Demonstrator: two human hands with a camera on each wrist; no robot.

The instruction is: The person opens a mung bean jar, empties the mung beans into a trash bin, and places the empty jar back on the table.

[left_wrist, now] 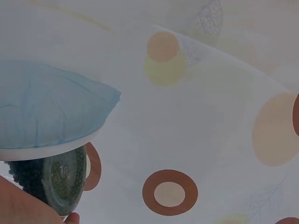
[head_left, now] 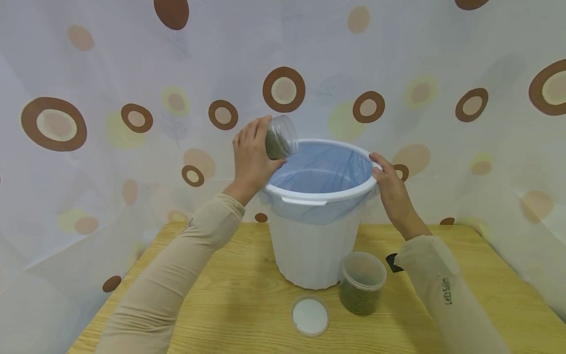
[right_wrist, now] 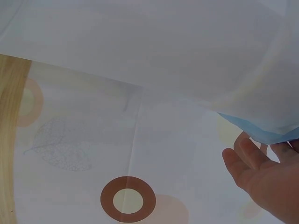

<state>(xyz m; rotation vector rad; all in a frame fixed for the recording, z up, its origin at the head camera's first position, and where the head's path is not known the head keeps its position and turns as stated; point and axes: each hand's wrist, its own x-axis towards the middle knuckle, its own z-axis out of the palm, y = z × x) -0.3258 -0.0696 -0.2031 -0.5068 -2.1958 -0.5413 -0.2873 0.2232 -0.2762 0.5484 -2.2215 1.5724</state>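
Observation:
My left hand grips a clear plastic jar with small green beans in it, like mung beans. The jar is tipped, its mouth facing right over the near-left rim of the white trash bin. In the left wrist view, the jar's round base and the dark beans show beside the bin's rim. A blue liner bag lines the bin and folds over its edge. My right hand holds the bin's right rim; in the right wrist view some fingers stand apart beneath the liner.
In front of the bin, a second clear tub holds green beans, without a lid. A round white lid lies beside it on the wooden table. Something small and black is near my right sleeve. A patterned curtain hangs behind.

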